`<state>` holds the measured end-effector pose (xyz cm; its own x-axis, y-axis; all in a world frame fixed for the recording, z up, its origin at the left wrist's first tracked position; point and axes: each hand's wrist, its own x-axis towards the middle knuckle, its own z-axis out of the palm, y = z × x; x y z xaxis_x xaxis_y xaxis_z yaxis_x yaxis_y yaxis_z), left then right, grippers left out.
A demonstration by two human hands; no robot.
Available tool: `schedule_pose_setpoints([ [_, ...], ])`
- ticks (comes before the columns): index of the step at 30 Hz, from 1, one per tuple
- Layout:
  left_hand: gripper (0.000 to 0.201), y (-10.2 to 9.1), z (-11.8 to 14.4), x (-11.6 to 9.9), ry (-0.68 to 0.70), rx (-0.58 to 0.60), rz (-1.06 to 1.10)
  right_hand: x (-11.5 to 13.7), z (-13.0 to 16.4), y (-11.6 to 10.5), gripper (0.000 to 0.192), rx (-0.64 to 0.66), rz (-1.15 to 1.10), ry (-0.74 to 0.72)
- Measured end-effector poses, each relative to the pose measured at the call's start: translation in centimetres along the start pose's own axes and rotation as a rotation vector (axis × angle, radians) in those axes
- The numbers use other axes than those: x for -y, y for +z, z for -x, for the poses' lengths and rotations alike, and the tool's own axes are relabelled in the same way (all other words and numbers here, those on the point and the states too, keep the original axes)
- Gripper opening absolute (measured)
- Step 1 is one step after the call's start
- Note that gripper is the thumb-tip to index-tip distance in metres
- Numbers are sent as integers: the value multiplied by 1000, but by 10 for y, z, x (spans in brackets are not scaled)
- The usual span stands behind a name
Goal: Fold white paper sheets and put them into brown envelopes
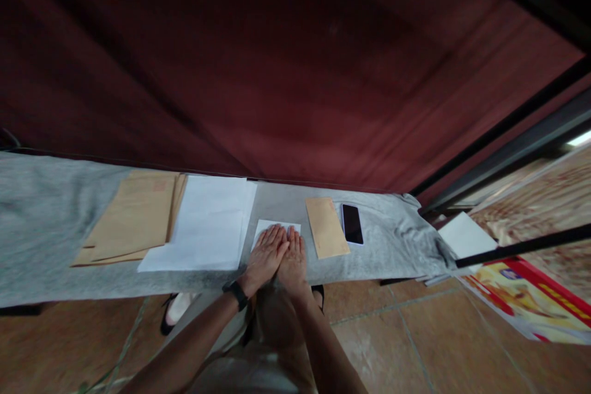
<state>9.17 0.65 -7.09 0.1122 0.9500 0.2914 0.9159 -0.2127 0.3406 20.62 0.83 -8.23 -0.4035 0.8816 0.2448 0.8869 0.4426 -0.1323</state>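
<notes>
A folded white sheet of paper [265, 225] lies flat on the grey cloth, largely covered by my hands. My left hand [268, 255], with a black band at its wrist, rests flat on the paper with fingers stretched forward. Beside it, my right hand [293, 258] presses flat on the same paper, its thumb side touching my left hand. Neither hand grips anything. Just right of them is a small brown envelope [327, 228]. To their left is a stack of white paper sheets [203, 221].
Large brown envelopes [133, 215] lie left of the white stack. A phone [352, 223] sits right of the small envelope. The grey cloth [392, 234] covers a narrow surface against a dark red curtain [277, 74]. A colourful box [530, 301] stands at right by a dark metal bar.
</notes>
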Motion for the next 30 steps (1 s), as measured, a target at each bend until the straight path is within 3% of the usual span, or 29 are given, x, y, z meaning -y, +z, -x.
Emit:
schedule_pose_setpoints([
  [8,58,0,2,4,-100,45,-131,-14,-9,-3,53,-29,-54,98],
  [19,57,-5,0,9,-86,66,-216,-13,-15,-6,52,-81,-112,178],
  [25,60,-1,1,17,-22,46,-169,1,-22,-7,50,-47,-153,2],
  [30,60,-3,-3,18,-80,26,-146,-9,-20,-4,51,-55,-111,8],
])
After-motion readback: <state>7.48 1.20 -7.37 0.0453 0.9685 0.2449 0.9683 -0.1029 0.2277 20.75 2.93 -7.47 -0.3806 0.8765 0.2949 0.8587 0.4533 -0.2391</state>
